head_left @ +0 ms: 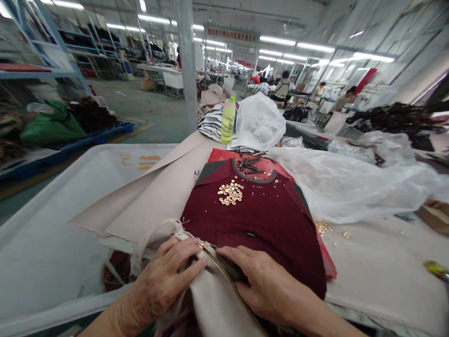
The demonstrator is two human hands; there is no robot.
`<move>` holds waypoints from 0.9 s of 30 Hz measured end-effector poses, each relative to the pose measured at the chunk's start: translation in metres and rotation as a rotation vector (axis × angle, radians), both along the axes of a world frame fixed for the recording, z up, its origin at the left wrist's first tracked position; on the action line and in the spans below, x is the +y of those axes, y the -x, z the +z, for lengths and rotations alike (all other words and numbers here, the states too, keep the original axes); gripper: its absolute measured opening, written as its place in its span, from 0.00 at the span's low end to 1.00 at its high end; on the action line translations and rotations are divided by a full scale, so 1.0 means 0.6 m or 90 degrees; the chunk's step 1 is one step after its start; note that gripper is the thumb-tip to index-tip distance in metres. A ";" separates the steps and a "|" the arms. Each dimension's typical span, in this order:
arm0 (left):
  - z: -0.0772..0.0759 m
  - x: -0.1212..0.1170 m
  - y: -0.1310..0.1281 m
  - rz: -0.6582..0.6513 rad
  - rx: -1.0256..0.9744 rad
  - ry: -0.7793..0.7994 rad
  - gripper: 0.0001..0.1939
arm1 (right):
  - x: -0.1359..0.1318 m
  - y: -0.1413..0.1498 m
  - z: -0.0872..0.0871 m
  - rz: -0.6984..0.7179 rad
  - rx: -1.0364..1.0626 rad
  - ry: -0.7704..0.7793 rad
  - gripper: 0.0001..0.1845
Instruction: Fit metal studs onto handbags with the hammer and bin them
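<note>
A cream bag (210,299) with a long metal zip and a thin strap hangs at the near edge of the table. My left hand (164,276) is closed over its upper edge beside the strap, thumb and fingers pinching the material. On the other side of the zip, my right hand (261,281) grips the opening's edge, its fingertips partly tucked inside. Just beyond both hands lies a dark red cloth-covered pad (266,210). Several round gold metal pieces (230,193) are heaped on it, and dark narrow strips (250,164) lie at its far end.
A white bin (63,262) stands at the left, partly under a beige sheet (147,196). Behind the pad are a yellow-green bottle (228,121) and a stuffed plastic bag (260,121). Clear plastic sheeting (343,182) covers the right side. People sit farther off.
</note>
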State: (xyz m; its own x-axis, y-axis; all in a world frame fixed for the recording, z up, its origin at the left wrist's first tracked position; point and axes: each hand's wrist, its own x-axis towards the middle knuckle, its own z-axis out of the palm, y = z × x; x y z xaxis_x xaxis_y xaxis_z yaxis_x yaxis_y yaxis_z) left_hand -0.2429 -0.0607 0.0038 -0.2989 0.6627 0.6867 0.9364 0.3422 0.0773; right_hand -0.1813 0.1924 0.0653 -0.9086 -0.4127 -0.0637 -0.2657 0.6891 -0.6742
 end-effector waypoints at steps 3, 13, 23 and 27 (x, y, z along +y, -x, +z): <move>-0.001 0.002 -0.006 0.015 0.002 -0.004 0.20 | -0.005 -0.010 -0.028 -0.045 0.084 -0.081 0.22; -0.010 0.001 -0.002 0.017 0.030 0.019 0.21 | 0.005 -0.013 -0.007 -0.099 0.008 -0.230 0.15; -0.004 0.017 -0.015 0.131 0.030 0.061 0.25 | 0.072 -0.060 -0.019 -0.254 0.080 0.000 0.17; -0.011 0.019 -0.019 0.163 0.007 0.034 0.27 | 0.252 -0.151 -0.043 -0.601 0.226 -0.195 0.26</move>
